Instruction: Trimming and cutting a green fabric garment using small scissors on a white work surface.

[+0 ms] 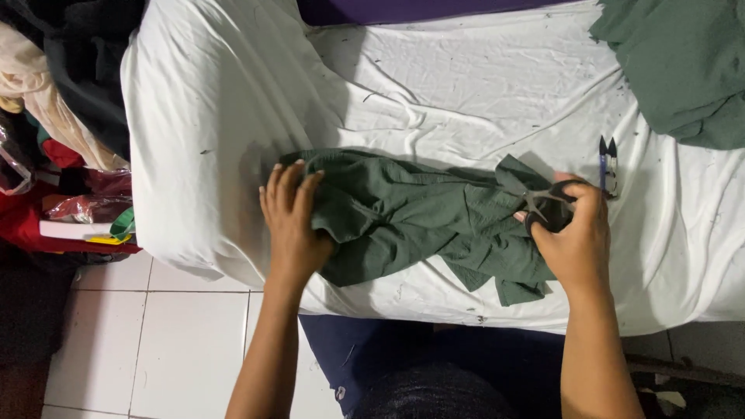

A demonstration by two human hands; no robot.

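Two hands bracket the green garment (419, 221), long axis running left-right along the table's near edge: left hand (293, 221) presses flat, fingers slightly spread, on its left end; right hand (574, 237) is curled around black scissors (549, 200) at the right end, nearer the cloth's loose corner.

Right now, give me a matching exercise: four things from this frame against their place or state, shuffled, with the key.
Things:
1. left hand
2. right hand
3. thread snips
4. second green cloth

Places or states:
A. heaped at the sheet's far right corner
B. gripping dark-handled scissors
C. pressed flat on the green garment
D. lying loose on the white sheet

Pairs: 1-C, 2-B, 3-D, 4-A
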